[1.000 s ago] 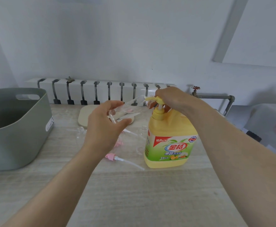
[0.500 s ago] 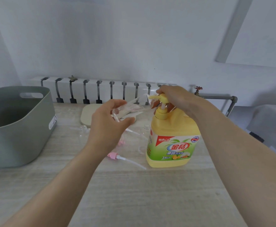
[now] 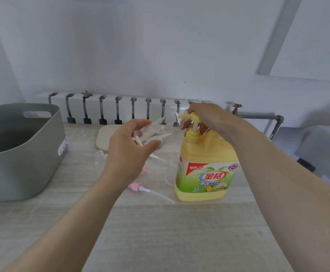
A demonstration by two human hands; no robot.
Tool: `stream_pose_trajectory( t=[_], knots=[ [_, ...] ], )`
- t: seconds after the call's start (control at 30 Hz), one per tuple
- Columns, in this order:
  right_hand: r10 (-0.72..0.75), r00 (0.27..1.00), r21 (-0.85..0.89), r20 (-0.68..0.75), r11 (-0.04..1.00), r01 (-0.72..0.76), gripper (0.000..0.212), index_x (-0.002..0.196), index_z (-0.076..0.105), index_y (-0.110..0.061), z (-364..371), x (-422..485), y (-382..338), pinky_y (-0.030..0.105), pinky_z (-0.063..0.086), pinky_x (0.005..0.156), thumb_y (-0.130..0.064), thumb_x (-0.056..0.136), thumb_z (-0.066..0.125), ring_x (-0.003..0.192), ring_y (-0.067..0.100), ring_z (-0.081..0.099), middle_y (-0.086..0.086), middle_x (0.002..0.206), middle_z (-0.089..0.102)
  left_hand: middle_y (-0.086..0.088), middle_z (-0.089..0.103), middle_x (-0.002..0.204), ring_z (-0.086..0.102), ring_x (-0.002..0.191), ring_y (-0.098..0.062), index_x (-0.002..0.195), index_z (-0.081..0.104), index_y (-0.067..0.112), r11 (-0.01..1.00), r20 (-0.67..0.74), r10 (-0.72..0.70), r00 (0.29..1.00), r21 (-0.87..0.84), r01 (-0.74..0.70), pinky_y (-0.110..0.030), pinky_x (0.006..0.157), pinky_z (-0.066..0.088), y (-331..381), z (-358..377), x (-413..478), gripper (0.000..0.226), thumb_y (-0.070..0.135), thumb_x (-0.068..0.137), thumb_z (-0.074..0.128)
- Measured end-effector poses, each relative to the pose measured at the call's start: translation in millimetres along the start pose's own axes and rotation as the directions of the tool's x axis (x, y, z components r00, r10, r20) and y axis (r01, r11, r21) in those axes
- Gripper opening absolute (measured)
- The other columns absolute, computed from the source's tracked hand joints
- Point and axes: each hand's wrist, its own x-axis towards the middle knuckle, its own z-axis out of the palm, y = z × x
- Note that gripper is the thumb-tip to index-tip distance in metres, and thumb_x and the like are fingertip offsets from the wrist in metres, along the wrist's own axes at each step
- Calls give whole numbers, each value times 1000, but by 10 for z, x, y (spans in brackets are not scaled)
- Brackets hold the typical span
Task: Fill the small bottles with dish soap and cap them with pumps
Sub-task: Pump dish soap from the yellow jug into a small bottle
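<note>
Yellow plastic is dominating the scene: the big dish soap jug (image 3: 205, 173) is standing upright on the surface (image 3: 160, 232). The right hand (image 3: 205, 118) is sitting on top of its pump head (image 3: 191, 116), fingers curled round it. The left hand (image 3: 129, 146) is grasping a small clear bottle (image 3: 156, 128) and holding it tilted in the air. The bottle's mouth is pointing at the nozzle (image 3: 180, 115), just beside the tip. Whether the tip is actually reaching inside the mouth I cannot tell.

Compared with a second ago, very little is changing. Both hands are keeping their places, and the bottle is staying lined up with the nozzle. The white stem (image 3: 194, 127) under the pump head is still showing, so the head is still riding high. No soap is showing inside the bottle. By my reading, the filling is only beginning, and a firm press is what the next move is calling for.

A pink pump (image 3: 138, 187) with its long tube is lying on the surface left of the jug. Two more clear bottles (image 3: 99, 158) are waiting there too, the second one just beside the jug. A grey tub (image 3: 23, 154) is sitting at the far left.
</note>
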Motion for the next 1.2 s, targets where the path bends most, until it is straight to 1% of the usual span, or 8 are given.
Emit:
stream_pose_trajectory(
  t=[0.1,0.27,0.63,0.73,0.9,1.0,1.1,1.2],
  knots=[
    [4,1000,-10,-3,1000,-4,41,64,62,-16,1,4,5,8,31,30,-29,96,40,61,9,53,-15,44,62,13,62,102,63,85,-12,114,60,38,1000,5,-2,1000,-9,2,-22,75,53,-2,2,-7,43,27,77,81],
    [2,1000,-31,-14,1000,-2,40,65,59,-13,6,-7,-1,8,30,29,-27,97,39,60,8,51,-18,41,58,11,60,104,57,82,-4,123,61,34,1000,14,4,1000,3,-4,-4,63,44,-11,1,-12,46,28,80,78],
    [-7,1000,-77,-4,997,7,43,62,52,-9,-12,-11,0,6,29,29,-22,99,34,63,8,43,-23,36,52,13,60,103,61,89,-14,123,60,35,1000,14,12,1000,27,-12,-16,71,48,-5,2,-10,47,29,80,78],
    [-1,1000,-80,-8,997,0,42,62,51,-8,-10,14,9,7,31,31,-22,99,35,62,8,43,-23,36,52,16,58,101,59,88,-11,123,59,34,999,11,13,1000,38,-14,-15,70,46,-1,3,-5,47,29,80,78],
    [28,999,-121,16,992,-25,41,62,58,-12,3,40,23,22,34,56,-22,96,37,65,10,51,-25,42,57,14,59,106,57,88,-6,125,60,32,999,12,12,1000,44,-12,-11,70,43,-22,3,-9,49,28,80,78],
    [40,999,-176,0,984,-40,40,62,56,-15,10,45,4,20,33,52,-18,97,35,61,9,48,-25,40,55,13,60,108,56,89,-3,126,60,31,998,13,17,1000,52,-18,-9,69,39,-38,3,-17,49,28,80,78],
    [58,998,-202,-9,978,-58,40,60,46,-13,33,43,-41,16,33,42,-11,98,34,54,10,43,-10,40,55,17,57,105,53,88,3,126,60,31,998,12,13,1000,61,-14,-9,69,38,-44,10,-23,49,28,80,78],
    [50,999,-211,11,976,-46,39,60,48,-14,22,40,-21,22,31,51,-13,97,35,58,11,44,-9,44,55,21,54,102,51,90,6,125,60,32,998,13,13,1000,60,-13,-9,72,37,-45,15,-24,49,28,79,78]
  ],
)
